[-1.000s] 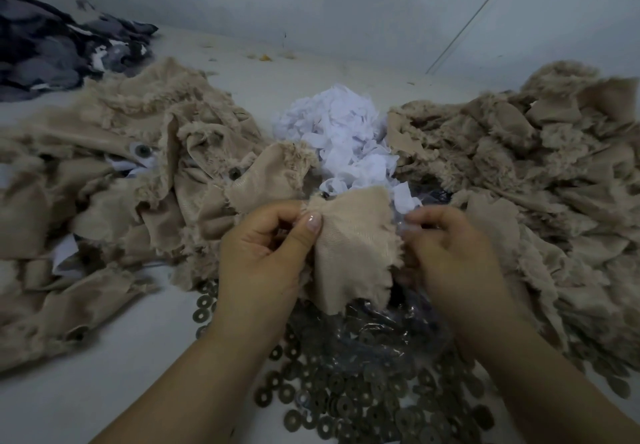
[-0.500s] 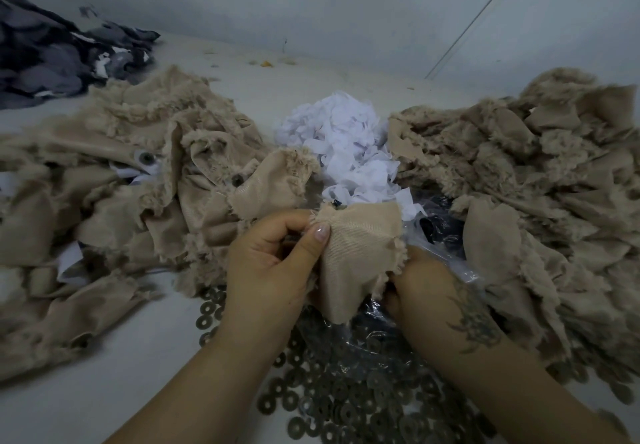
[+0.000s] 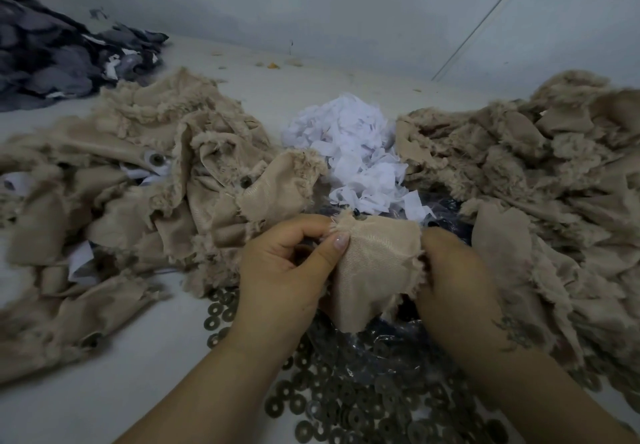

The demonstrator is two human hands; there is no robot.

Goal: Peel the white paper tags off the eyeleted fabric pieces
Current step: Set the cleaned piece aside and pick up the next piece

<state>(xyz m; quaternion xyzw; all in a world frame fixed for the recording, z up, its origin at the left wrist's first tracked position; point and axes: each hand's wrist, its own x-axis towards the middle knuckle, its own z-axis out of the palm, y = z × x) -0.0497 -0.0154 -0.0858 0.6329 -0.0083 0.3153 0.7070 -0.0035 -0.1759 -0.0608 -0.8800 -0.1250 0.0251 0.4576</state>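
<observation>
Head view: left hand (image 3: 287, 267) and right hand (image 3: 450, 277) grip frayed beige fabric piece (image 3: 374, 267).

A single wide-angle view is taken from head height, aimed forward and down at close range. The table (image 3: 104, 391) fills most of the frame; the wall (image 3: 311, 4) is seen along the top edge.

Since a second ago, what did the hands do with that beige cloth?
The right hand dropped from the cloth's top right corner to its right edge and turned knuckles up. The left hand kept its pinch on the beige cloth piece. The white paper scraps, beige piles and metal rings stayed put.
</observation>
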